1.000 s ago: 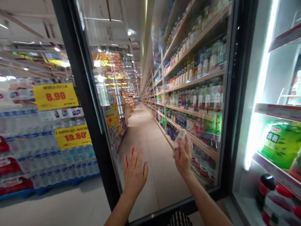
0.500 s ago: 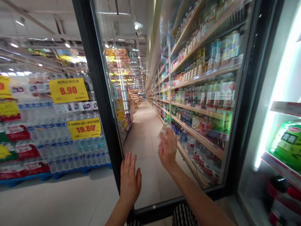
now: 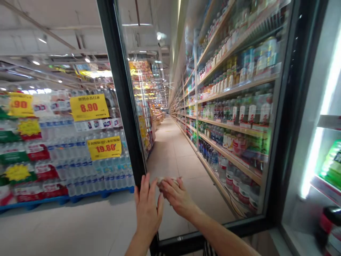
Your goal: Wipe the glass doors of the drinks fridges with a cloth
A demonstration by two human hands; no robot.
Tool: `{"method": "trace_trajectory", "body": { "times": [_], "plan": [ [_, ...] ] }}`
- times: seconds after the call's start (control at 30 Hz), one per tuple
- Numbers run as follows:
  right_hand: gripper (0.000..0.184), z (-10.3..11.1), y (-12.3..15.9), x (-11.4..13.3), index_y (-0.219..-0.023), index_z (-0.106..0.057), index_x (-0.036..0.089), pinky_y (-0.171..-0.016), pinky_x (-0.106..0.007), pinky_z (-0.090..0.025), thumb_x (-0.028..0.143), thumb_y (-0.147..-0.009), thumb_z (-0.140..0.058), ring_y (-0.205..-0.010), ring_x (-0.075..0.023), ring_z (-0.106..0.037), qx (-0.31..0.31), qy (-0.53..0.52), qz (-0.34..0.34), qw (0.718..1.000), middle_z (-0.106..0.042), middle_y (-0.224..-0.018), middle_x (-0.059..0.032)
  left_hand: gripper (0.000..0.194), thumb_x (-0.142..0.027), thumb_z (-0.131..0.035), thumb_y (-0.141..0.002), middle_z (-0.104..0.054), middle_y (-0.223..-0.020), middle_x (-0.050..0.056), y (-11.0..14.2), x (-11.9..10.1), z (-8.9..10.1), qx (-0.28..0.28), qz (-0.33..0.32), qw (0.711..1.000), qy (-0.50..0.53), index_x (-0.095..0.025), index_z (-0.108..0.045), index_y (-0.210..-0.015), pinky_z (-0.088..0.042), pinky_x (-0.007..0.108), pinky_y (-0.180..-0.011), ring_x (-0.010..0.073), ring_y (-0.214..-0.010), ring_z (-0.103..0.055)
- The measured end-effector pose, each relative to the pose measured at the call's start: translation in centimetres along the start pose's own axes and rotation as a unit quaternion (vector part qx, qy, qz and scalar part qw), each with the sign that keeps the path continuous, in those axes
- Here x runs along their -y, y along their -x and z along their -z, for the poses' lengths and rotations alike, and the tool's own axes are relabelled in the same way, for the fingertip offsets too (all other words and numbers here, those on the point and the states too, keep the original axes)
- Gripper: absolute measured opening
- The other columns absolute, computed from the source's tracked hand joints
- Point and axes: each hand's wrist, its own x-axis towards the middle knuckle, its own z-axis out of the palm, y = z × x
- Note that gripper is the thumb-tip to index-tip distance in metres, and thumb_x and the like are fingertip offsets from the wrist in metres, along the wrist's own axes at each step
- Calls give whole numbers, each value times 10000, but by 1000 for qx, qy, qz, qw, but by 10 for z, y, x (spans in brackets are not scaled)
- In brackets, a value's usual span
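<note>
A glass door [image 3: 181, 156] with a black frame [image 3: 128, 96] stands open in front of me. My left hand [image 3: 148, 204] lies against the frame's left side and the glass beside it, fingers stretched out. Just to its right, my right hand [image 3: 177, 199] presses a crumpled pale cloth [image 3: 170, 180] to the lower part of the glass. Most of the cloth is covered by the fingers. The two hands are close together, the cloth near the left fingertips.
Stacked bottle packs [image 3: 87, 156] on blue pallets [image 3: 71, 198] stand at left under yellow price signs [image 3: 89, 106]. Shelves of drinks [image 3: 237, 113] show in the glass. At right is the lit cooler with a green pack [image 3: 331, 161]. Pale floor tiles [image 3: 106, 220] lie below.
My right hand has moved left and down across the glass with the cloth, toward my left hand. The left hand stays on the door's edge. The view has turned slightly left.
</note>
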Motion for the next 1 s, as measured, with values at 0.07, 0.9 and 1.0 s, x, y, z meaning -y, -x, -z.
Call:
{"method": "trace_trajectory", "body": {
  "times": [0.07, 0.9, 1.0],
  "plan": [
    [312, 8, 12, -15, -1124, -583, 233, -1120, -416, -168, 157, -859, -435, -1332, -178, -291, -11, 20, -39, 999, -489, -1334, -24, 480, -159, -468, -821, -348, -1397, 178, 1, -3, -2, 12, 2, 1000, -12, -149, -366, -1289, -213, 504, -1069, 258, -1345, -237],
    [486, 63, 71, -128, -1329, -388, 211, -1025, -539, -306, 144, -848, -384, -1343, -271, -257, -150, 167, -383, 896, -263, -1455, -145, 477, -131, -484, -799, -351, -1391, 206, -14, -59, -56, 22, -60, 998, 14, -104, -397, -1267, -208, 507, -1068, 256, -1365, -174],
    [498, 65, 62, -130, -1341, -373, 217, -1026, -539, -305, 137, -849, -373, -1348, -272, -242, -139, 158, -376, 902, -257, -1460, -137, 459, -136, -481, -798, -375, -1378, 202, -33, -78, -60, 20, -94, 995, 25, -103, -424, -1252, -183, 497, -1079, 249, -1366, -172]
  ]
}}
